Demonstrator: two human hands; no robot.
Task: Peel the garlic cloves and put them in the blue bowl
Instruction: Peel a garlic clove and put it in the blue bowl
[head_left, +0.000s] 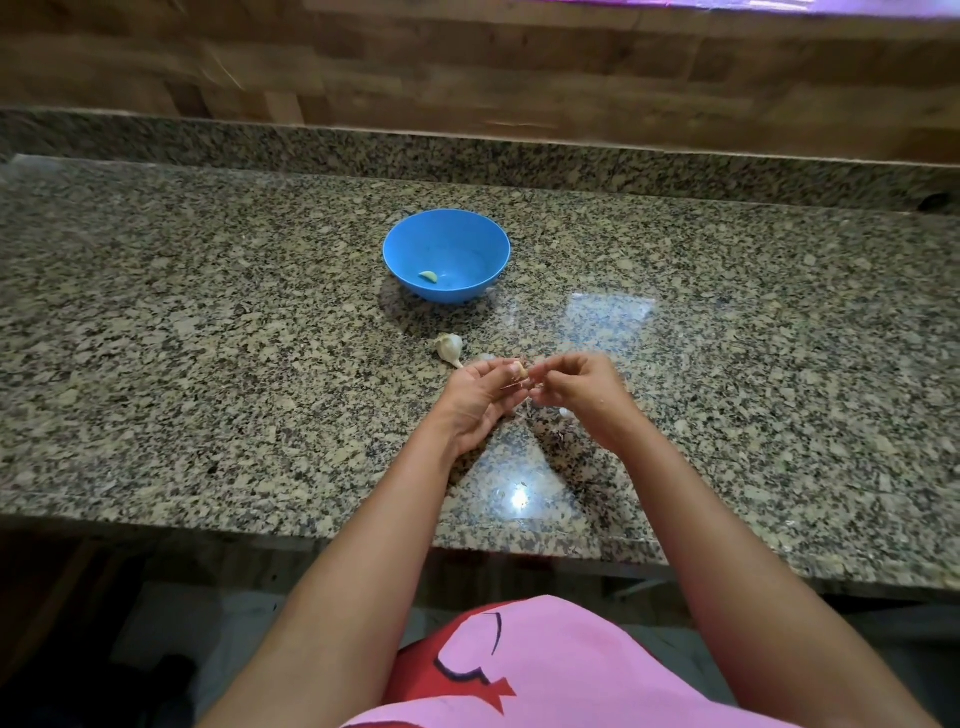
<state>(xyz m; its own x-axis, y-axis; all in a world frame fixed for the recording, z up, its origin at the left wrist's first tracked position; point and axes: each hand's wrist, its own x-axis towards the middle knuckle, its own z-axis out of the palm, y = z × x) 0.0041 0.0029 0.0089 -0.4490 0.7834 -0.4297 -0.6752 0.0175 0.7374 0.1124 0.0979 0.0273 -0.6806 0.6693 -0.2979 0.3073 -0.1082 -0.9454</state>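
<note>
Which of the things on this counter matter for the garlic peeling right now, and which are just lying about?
In the job:
- garlic clove, gripped by left hand, picked at by right hand
- blue bowl, holding one peeled clove
- garlic bulb remnant on the granite counter

Lying about:
- skin scraps by the hands

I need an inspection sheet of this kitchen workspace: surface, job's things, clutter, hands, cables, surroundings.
Surface: speckled granite counter, glossy, with light reflections.
Job's things: blue bowl with one peeled clove inside; garlic head on the counter near the hands; a clove being peeled.
Clutter: small bits of garlic skin by the hands.
Hands: left hand holds the clove in its fingers; right hand pinches at its skin.
Cables: nothing seen.
Surroundings: wooden wall behind the counter.
</note>
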